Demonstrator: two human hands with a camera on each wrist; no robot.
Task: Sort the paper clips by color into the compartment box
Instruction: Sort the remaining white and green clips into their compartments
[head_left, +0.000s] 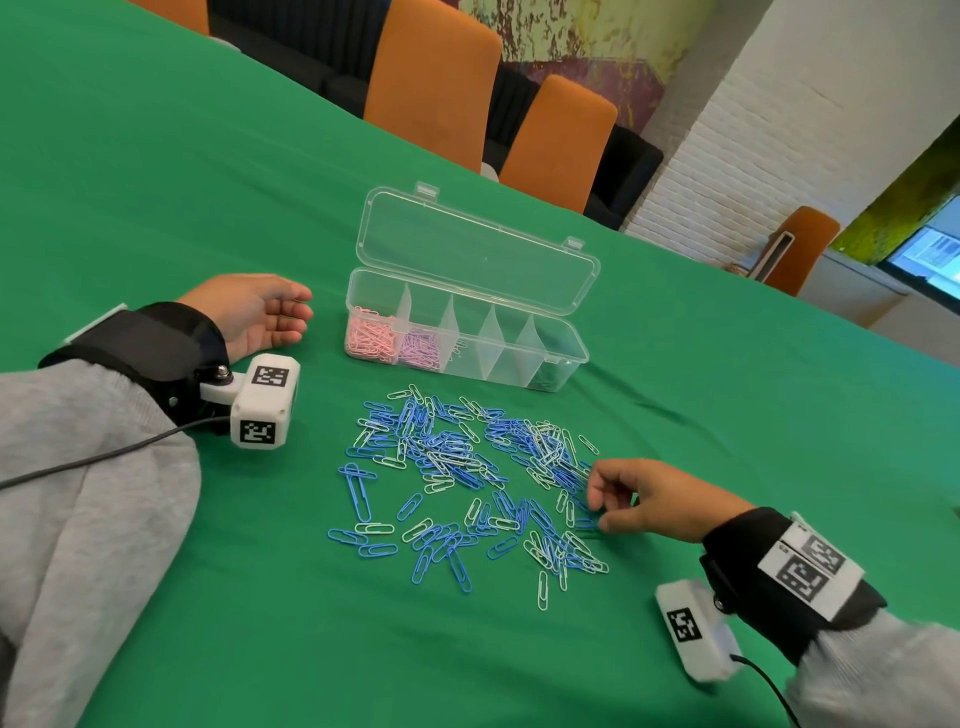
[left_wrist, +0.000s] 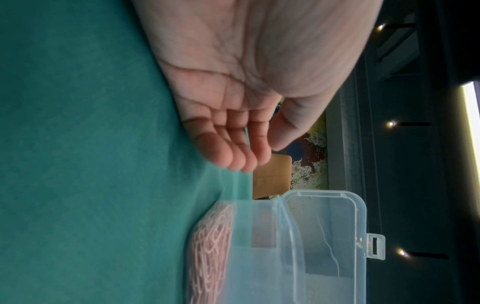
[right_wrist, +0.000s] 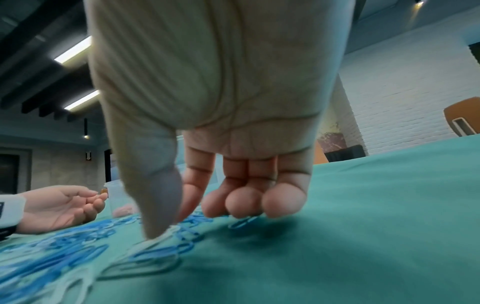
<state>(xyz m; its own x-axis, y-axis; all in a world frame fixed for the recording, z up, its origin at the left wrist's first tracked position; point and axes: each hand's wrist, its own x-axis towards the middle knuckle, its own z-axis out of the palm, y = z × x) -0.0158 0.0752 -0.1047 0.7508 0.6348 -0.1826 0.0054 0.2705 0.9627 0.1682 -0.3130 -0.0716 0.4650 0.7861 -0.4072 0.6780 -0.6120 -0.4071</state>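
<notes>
Blue and pale-mint wire paper clips lie scattered on the green cloth in front of the clear plastic compartment box. The right hand, nearest, dips curled fingers into their right edge; whether it has pinched one I cannot tell. The left hand rests released, palm up. Only the right wrist view shows its thumb touching a clip.
</notes>
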